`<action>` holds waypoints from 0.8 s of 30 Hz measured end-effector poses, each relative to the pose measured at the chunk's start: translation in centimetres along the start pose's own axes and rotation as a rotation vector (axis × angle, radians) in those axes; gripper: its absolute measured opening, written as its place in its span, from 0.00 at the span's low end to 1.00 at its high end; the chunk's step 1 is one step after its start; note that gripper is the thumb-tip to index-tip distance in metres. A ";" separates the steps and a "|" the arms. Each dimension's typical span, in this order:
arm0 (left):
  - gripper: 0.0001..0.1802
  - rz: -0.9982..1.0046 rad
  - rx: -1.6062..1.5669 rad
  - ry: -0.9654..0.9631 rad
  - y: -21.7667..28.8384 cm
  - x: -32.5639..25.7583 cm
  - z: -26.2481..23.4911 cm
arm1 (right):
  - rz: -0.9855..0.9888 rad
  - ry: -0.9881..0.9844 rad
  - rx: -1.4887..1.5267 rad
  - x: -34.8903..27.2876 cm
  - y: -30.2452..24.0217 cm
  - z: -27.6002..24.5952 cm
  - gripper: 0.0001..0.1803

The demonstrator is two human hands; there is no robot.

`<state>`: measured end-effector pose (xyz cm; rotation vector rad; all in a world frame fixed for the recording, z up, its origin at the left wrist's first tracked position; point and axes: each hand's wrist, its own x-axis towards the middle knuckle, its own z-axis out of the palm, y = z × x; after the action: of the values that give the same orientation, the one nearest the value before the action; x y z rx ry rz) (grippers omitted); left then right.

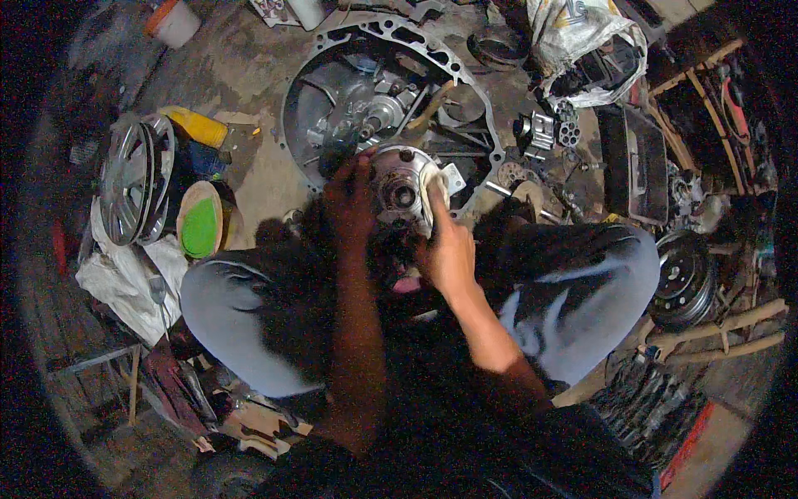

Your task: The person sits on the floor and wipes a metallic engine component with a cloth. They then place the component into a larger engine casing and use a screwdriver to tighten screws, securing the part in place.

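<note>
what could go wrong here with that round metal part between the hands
The round silver metal part between the left hand and the right hand might slip and strike the large grey metal housing beyond. The pale cloth under the right hand could snag on the part's edge.

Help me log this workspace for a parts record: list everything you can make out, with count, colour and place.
round metal part: 1, silver, centre
cloth: 1, pale, on the part's right side
metal housing: 1, grey, beyond the part
small metal parts: several, grey, right of housing
spoked wheel piece: at least 1, silver, left
container with green inside: 1, tan rim, left
jug-like container: 1, yellow, upper left
bucket: 1, white and orange, top left
bag: 1, white, upper right
wheel: 1, black, right
other clutter: too dim to count, mixed, edges
trousered knees: 2, grey-blue, either side
left hand: 1, bare, part's left side
right hand: 1, bare, on cloth
</note>
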<state>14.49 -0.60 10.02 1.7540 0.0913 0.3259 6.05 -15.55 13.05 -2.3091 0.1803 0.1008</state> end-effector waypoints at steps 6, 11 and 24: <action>0.17 0.014 -0.025 0.008 -1.4 0.4 0.0 | 0.002 -0.048 -0.100 0.5 -1.3 -1.7 0.49; 0.17 0.011 -0.013 -0.001 -0.5 0.3 -0.2 | -0.029 -0.036 -0.101 -0.1 0.0 -1.6 0.47; 0.18 -0.002 0.005 0.027 -0.9 0.4 0.4 | -0.094 0.150 -0.047 -3.4 3.8 4.0 0.53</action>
<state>15.13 -0.68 9.14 1.7547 0.1131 0.3482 2.01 -14.78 8.03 -2.3684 0.1464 -0.1175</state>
